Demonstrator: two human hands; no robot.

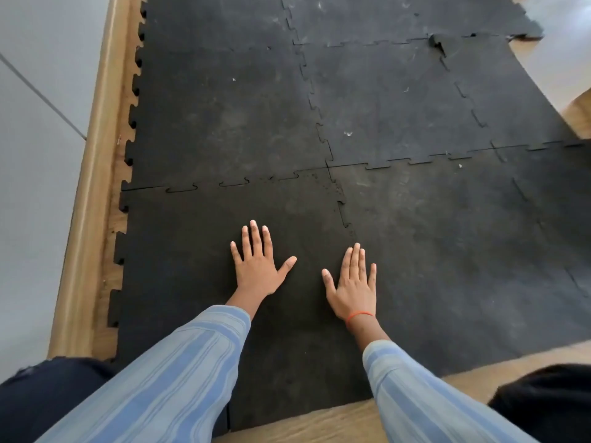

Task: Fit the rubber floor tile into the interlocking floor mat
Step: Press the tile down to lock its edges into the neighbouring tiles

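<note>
From the head camera, looking down: both hands lie flat, palms down, fingers spread, on the black square rubber floor tile [198, 257] nearest the person. The left hand [257, 266] rests near the middle of that tile, thumb pointing right. The right hand [353, 282] lies just beside it, close to the tile's right edge, thumb pointing left; whether its outer fingers cross onto the neighbouring tile cannot be told. Neither hand grasps anything; both are open and pressed against the surface. A thin orange thread band [359, 315] circles the right wrist. Both arms wear light blue striped sleeves [179, 372].

The tile lies at the near left corner of the black interlocking rubber floor mat [399, 107], which stretches away from the person. Along the tile's far edge, the puzzle-tooth seam [208, 185] shows thin open outlines at several teeth, while the seam at its right edge [343, 215] looks tighter. The tile's left edge has free teeth facing a pale wooden skirting board [96, 187] that runs along a grey wall [35, 155]. Light wood flooring [319, 420] shows at the near edge of the mat. At the far right, one mat tile corner [436, 41] is lifted and folded up. Dark clothing [550, 401] sits at the bottom corners.
</note>
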